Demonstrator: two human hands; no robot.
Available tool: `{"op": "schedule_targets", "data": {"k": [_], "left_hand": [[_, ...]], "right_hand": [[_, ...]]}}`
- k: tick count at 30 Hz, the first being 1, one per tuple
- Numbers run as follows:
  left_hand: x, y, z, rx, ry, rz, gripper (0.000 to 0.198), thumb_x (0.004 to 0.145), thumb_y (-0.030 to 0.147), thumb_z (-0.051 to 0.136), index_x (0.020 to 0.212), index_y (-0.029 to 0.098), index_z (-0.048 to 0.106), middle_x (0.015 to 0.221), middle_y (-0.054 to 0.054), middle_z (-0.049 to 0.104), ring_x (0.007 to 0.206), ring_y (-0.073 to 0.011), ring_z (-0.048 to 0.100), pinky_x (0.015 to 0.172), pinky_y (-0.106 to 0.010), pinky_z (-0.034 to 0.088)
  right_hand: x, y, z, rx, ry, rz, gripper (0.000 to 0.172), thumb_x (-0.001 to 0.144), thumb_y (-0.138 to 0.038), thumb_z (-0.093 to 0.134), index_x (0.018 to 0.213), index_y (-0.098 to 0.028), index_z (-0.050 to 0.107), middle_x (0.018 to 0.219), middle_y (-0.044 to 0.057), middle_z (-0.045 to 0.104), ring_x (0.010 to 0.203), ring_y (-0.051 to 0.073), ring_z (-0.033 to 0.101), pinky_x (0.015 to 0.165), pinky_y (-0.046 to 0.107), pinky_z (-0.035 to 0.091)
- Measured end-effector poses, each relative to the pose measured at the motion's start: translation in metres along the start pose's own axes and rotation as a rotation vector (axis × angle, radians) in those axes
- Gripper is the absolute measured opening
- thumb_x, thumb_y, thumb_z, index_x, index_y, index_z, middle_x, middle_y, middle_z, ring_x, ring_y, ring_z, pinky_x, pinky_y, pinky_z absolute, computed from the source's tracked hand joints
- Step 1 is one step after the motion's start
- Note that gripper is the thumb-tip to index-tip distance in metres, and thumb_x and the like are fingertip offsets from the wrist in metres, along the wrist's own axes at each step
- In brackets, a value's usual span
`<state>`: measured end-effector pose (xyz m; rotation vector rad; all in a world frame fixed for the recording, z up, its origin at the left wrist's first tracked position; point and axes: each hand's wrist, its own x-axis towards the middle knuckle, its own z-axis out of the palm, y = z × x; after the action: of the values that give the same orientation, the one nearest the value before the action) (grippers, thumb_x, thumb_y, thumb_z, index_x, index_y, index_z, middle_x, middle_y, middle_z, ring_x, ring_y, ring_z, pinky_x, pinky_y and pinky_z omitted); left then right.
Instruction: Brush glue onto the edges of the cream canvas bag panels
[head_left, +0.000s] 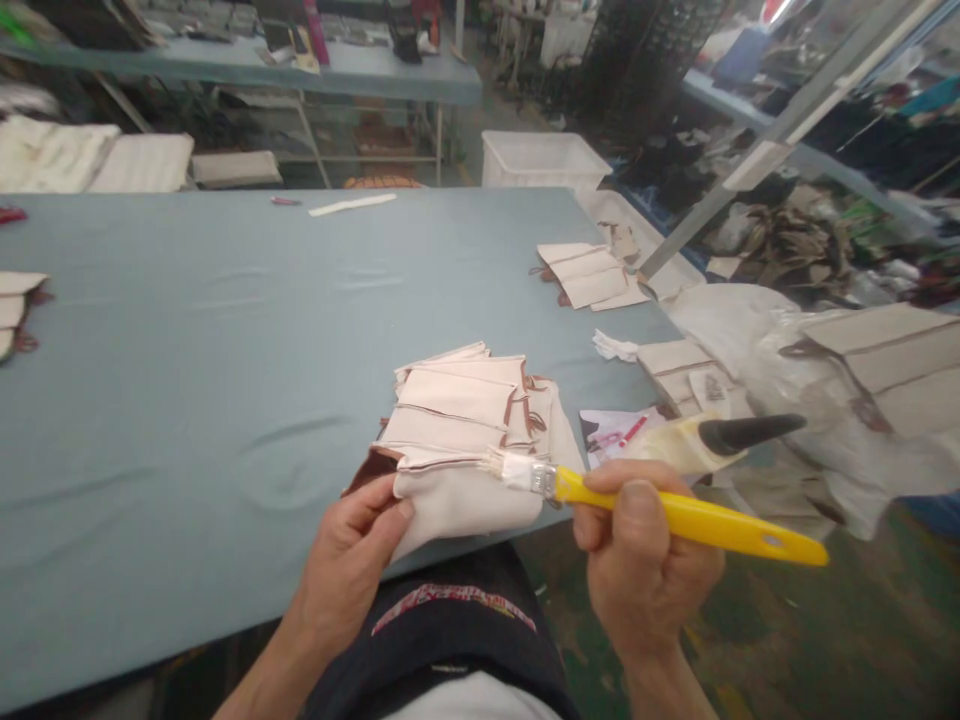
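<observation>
- Pinching is done by the left hand, its thumb and forefinger closed together on the left corner of a cream panel.
- By the right hand, a yellow-handled paintbrush is gripped; the thumb is pressed on the handle and the fingers are curled around it.
- The whitened bristles are held at the panel's far edge, right of its middle.
- Behind the panel, a fanned stack of brown-trimmed cream pieces is spread near the front edge of the blue-green tabletop.
- To the right, a red pen is laid on paper, near a black handle whose tool cannot be made out.
- Farther off, a smaller cream pile is set near a metal post.
- Near the far edge, a white strip is seen; beyond the table, a white plastic crate.
</observation>
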<state>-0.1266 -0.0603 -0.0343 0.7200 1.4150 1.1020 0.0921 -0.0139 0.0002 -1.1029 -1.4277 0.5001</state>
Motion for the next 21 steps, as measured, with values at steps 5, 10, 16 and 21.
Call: {"op": "schedule_targets", "data": {"k": [5,10,16,21], "left_hand": [[-0.009,0.014,0.000,-0.229,0.054,-0.125,0.043,0.067,0.045,0.098,0.099,0.018,0.089,0.068,-0.001,0.072,0.062,-0.0147,0.052,0.062,-0.023,0.045],[-0.024,0.009,-0.021,-0.304,0.048,-0.104,0.054,0.072,0.060,0.096,0.102,0.016,0.089,0.073,-0.006,0.074,0.066,-0.0171,0.059,0.066,-0.025,0.046],[-0.051,0.014,-0.061,-0.336,-0.016,-0.089,0.045,0.076,0.057,0.093,0.100,0.019,0.091,0.089,-0.010,0.082,0.090,-0.0305,0.073,0.088,-0.039,0.056],[-0.057,0.009,-0.124,-0.673,-0.032,-0.335,0.058,0.092,0.072,0.075,0.103,0.016,0.090,0.095,-0.013,0.086,0.096,-0.0321,0.078,0.087,-0.039,0.060]], "right_hand": [[0.004,0.032,0.030,-0.115,-0.130,-0.284,0.020,0.112,-0.030,0.055,0.108,-0.022,0.073,0.080,0.003,0.080,0.071,0.020,0.081,0.070,0.030,0.069],[0.006,0.061,0.069,-0.112,-0.293,-0.333,0.018,0.110,-0.033,0.059,0.110,-0.022,0.074,0.084,0.005,0.084,0.064,0.021,0.082,0.063,0.027,0.069],[0.006,0.043,0.097,0.053,-0.269,-0.435,0.025,0.114,-0.034,0.052,0.107,-0.021,0.071,0.075,0.002,0.079,0.057,0.017,0.078,0.053,0.024,0.062],[-0.013,-0.002,0.124,0.076,-0.277,-0.586,0.025,0.113,-0.039,0.057,0.104,-0.024,0.074,0.068,0.000,0.073,0.059,0.019,0.075,0.058,0.029,0.064]]}}
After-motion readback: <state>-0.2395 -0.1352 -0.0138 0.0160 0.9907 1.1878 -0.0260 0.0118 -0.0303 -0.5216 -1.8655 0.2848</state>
